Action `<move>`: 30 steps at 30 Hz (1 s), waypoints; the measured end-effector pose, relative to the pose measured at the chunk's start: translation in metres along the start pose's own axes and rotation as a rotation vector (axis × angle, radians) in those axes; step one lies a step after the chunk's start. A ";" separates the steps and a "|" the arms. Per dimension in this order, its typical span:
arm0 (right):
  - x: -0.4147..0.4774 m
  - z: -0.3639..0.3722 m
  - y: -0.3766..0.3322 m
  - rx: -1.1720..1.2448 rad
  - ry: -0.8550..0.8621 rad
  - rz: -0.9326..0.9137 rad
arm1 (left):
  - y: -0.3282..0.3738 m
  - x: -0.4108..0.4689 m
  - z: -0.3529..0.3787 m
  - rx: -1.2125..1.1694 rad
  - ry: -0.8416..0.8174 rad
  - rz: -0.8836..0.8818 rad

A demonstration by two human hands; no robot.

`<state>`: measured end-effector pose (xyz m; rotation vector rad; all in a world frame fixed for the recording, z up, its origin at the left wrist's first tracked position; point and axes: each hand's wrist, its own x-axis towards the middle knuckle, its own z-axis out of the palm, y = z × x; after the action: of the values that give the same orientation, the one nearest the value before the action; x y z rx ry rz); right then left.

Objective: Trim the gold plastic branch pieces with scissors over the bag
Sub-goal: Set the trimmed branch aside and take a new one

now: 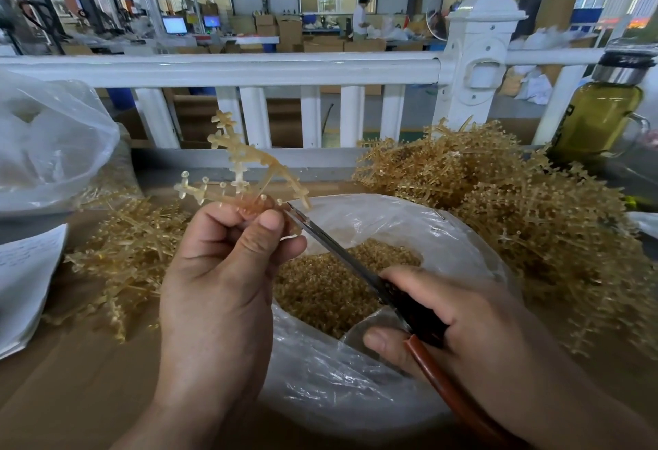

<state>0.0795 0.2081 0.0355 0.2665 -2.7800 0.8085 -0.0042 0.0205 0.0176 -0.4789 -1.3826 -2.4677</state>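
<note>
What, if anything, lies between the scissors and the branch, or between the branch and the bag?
Nothing visible. The scissors reach the branch held by the left hand, and the bag lies open just below.

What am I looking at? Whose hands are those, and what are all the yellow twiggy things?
There is no machine here, just a person. The camera sits on their head and looks down, so you see their own two hands. The left hand pinches a gold plastic branch. The right hand grips scissors, with the tip at the branch. Below them is a clear plastic bag with small gold bits inside. More branches lie on the brown table in a left pile and a right pile. A bottle stands by the white railing.
</note>
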 end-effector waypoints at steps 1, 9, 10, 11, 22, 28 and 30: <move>0.000 0.000 0.000 0.004 -0.003 0.004 | 0.000 0.000 0.000 -0.002 -0.003 -0.003; 0.000 0.000 0.002 -0.007 0.015 0.001 | 0.001 -0.001 0.003 0.000 0.013 0.006; 0.000 0.000 0.002 -0.003 0.017 -0.002 | 0.001 -0.001 0.003 -0.001 0.016 0.003; 0.000 0.000 0.002 0.002 0.014 -0.005 | 0.001 -0.001 0.003 0.002 0.015 0.003; 0.001 0.001 0.002 0.020 0.033 -0.026 | 0.002 -0.003 0.006 -0.019 0.034 0.009; 0.001 0.001 0.002 0.003 0.045 -0.033 | 0.001 -0.003 0.005 -0.029 0.027 -0.010; 0.001 0.001 0.002 -0.003 0.040 -0.037 | 0.000 -0.002 0.004 -0.030 0.023 -0.013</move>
<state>0.0775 0.2088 0.0338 0.2971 -2.7302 0.7919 -0.0014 0.0239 0.0189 -0.4482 -1.3459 -2.5003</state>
